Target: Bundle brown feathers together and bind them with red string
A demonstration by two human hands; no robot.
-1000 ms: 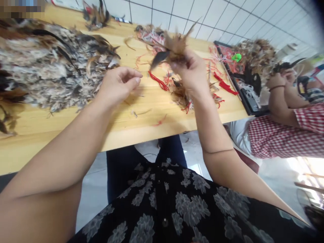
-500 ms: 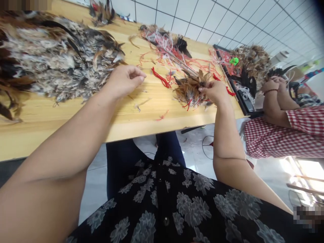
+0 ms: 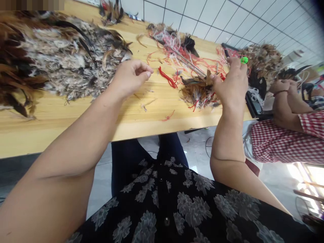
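Note:
My left hand (image 3: 132, 77) hovers over the wooden table (image 3: 141, 125) beside a wide pile of whitish-grey and brown feathers (image 3: 73, 60). Its thumb and index tips are close together; anything between them is too small to make out. My right hand (image 3: 233, 82) is open, fingers stretched away from me and thumb apart, above the table's right part. Its thumb lies near the tip of a bundle of brown feathers (image 3: 194, 89) with red strands in it. Left of that bundle lie loose red strings (image 3: 168, 78).
Behind the bundle lies a tangle of pink and white plastic strips (image 3: 172, 42) with thin sticks. A black-edged tray (image 3: 250, 106), more feathers (image 3: 265, 59) and a green object (image 3: 244, 60) are at right. A co-worker in a checked sleeve (image 3: 312, 118) works there.
My right hand has left the brown feather bundle and reached farther out and to the right, its fingers opening. My left hand keeps its pose. The whole view has shifted slightly.

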